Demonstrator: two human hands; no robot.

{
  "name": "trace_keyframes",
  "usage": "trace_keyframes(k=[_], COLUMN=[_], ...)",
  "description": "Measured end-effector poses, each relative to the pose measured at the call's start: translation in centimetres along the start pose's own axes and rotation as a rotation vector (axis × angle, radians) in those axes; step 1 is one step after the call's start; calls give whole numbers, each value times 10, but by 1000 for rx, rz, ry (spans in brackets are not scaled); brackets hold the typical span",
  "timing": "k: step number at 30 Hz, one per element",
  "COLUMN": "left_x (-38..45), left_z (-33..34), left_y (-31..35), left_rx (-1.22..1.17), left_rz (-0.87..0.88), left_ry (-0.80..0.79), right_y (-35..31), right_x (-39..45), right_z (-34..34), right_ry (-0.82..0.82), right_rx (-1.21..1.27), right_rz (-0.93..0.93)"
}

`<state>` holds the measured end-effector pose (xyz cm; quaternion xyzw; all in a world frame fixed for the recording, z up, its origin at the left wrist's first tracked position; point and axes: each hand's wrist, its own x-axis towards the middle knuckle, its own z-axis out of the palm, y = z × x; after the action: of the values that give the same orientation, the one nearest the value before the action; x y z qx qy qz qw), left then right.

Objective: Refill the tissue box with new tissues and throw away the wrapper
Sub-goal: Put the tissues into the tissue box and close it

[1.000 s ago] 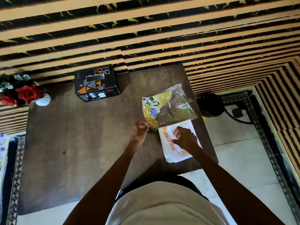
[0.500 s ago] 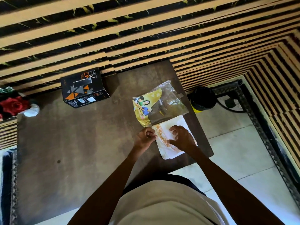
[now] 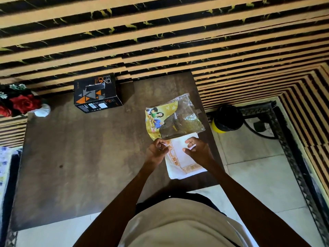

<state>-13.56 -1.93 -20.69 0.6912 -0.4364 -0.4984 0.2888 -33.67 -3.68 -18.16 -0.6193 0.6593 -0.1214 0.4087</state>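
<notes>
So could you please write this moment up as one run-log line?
step: tissues out of wrapper | left hand: pinching tissue stack edge | right hand: pinching same stack | wrapper: on table | tissue box: untouched

Your view, non-task items only. Brown table (image 3: pixel 80 157) fills centre, dull worn top, small dark spot left of middle. Red roses (image 3: pixel 19 104) at far left corner, white vase (image 3: pixel 42 110) just beneath them. Striped wall (image 3: pixel 160 32) behind table, tan and black bands, turns corner at right. Black bin (image 3: pixel 227 118) with yellow base stands on pale tiled floor (image 3: pixel 258 175) right of table. Dark patterned border (image 3: pixel 293 157) runs along floor edge. Patterned cloth (image 3: pixel 5 166) at far left edge.
</notes>
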Motion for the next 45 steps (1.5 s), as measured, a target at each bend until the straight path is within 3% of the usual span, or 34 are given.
trace_keyframes(k=[7, 11, 16, 21, 26, 31, 35, 39, 42, 45], left_x=[0, 1, 6, 18, 51, 103, 142, 179, 188, 180], left_z=[10, 3, -29, -80, -152, -227, -280, -319, -330, -330], left_y=[6, 13, 30, 41, 47, 42, 35, 9, 3, 8], left_rx=[64, -43, -155, -227, -117, 229, 175, -35, -222, -298], left_rz=[-14, 33, -44, -87, -89, -37, -122, -252, -234, -195], left_ry=[78, 187, 203, 279, 392, 603, 687, 607, 509, 485], right_y=[6, -4, -47, -97, -153, -217, -256, -284, -296, -304], right_x=[7, 17, 42, 77, 121, 168, 205, 228, 231, 225], right_z=[-6, -8, -5, 14, 38, 62, 82, 99, 110, 117], right_ry=[-43, -38, -108, -180, -217, -297, -329, -386, -463, -438], right_rx=[30, 168, 350, 425, 396, 387, 364, 425, 433, 453], right_rz=[-20, -20, 24, 22, -18, 46, 69, 121, 128, 121])
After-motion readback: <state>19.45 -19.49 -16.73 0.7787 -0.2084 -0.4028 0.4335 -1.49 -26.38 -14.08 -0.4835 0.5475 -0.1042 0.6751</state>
